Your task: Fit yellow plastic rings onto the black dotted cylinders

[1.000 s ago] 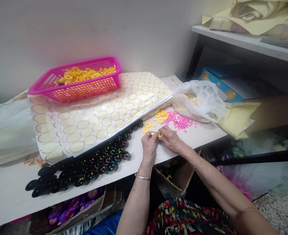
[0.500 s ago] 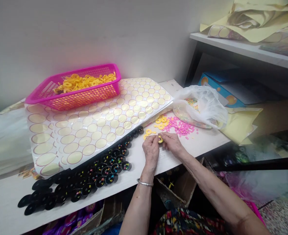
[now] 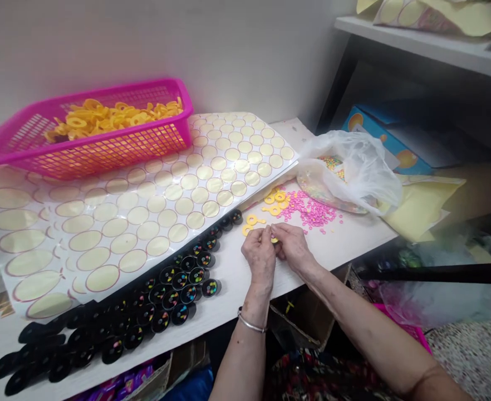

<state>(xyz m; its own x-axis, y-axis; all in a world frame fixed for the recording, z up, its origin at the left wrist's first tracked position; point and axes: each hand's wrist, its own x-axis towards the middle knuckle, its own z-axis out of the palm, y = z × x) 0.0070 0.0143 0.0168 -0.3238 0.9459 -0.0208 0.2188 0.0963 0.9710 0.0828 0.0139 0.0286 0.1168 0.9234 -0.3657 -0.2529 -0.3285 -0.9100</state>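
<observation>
Silver bangle (image 3: 250, 325) is sitting on our L wrist. Our left hand (image 3: 260, 254) & right hand (image 3: 293, 245) are pinching a yellow ring (image 3: 274, 240) together betw. fingertips, over the white table (image 3: 345, 239). Black discs (image 3: 174, 287) are lying at 8 o'clock of it, pink beads (image 3: 309, 210) at 1 o'clock, pink basket (image 3: 103, 149) at 10 o'clock, far back.

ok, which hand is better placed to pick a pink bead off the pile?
Right, probably. The right hand lies closest to the pink beads, with nothing between. The left hand is farther and would have to cross it. Both pinch the yellow ring.
</observation>
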